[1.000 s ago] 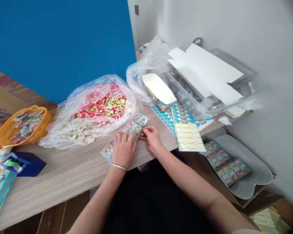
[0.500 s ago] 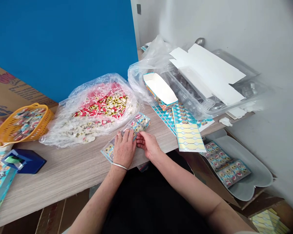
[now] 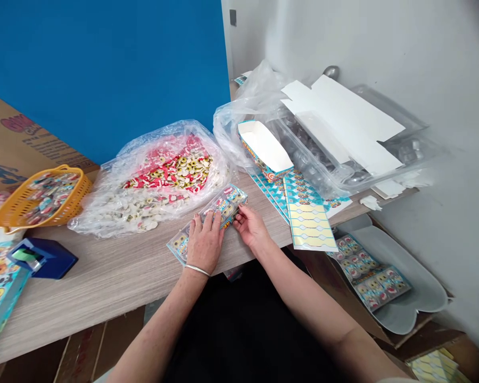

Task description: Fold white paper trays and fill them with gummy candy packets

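Note:
A long clear-plastic pack (image 3: pixel 226 205) of googly-eye pieces, with a blue printed edge, lies slantwise on the table. My left hand (image 3: pixel 204 242) is laid across its middle, holding it down, fingertips reaching the far edge; the thumb is hidden. At the right end, my right hand (image 3: pixel 250 226) has its thumb and fingers closed on the near side, where a printed strip shows. Beyond the pack, an open plastic bag (image 3: pixel 112 210) spills over with red, white and yellowish eye-like pieces. To the right lie sheets of yellow-backed stickers (image 3: pixel 313 229), several labels peeled away.
An orange basket (image 3: pixel 82 194) of small packets and a blue tape dispenser (image 3: pixel 54 260) stand left. An open printed carton tray (image 3: pixel 265 143) and white card blanks (image 3: pixel 355 114) on clear plastic trays occupy the back right. Below, a grey bin (image 3: pixel 427 282) holds filled packs.
My right hand has slid along the near side of the pack towards its right end. The left hand stays across the middle. The view has shifted slightly.

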### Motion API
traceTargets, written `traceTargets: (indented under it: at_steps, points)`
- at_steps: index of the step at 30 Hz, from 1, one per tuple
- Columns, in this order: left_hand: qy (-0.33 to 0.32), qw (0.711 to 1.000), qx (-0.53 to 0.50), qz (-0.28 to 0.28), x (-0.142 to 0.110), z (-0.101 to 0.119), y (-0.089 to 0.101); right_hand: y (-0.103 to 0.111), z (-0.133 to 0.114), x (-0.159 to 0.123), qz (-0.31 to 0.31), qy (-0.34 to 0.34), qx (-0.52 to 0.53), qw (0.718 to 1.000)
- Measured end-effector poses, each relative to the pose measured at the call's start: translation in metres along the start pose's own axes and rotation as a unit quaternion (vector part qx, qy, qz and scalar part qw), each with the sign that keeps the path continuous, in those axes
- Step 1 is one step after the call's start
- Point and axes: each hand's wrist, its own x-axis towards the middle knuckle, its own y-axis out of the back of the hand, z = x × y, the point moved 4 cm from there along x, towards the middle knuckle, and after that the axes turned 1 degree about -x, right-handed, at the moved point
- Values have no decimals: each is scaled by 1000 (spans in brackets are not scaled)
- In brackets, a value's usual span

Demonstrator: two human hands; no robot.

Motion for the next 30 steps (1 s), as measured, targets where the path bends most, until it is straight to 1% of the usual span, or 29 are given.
traceTargets:
  at_steps: [6,13,22,30]
  points:
    - [-9,1000,13,-15,1,1,2,4,7,-5,-39,-3,-47,998]
    - [-13,1000,20,-15,0,0,0,-1,24,-19,-98,-13,-96,990]
    - [-34,999,4,-29,-3,-5,1,0,21,-21,-123,-2,-130,984]
    - [-49,998,6,-42,-6,-6,2,2,23,-20,-125,18,-162,979]
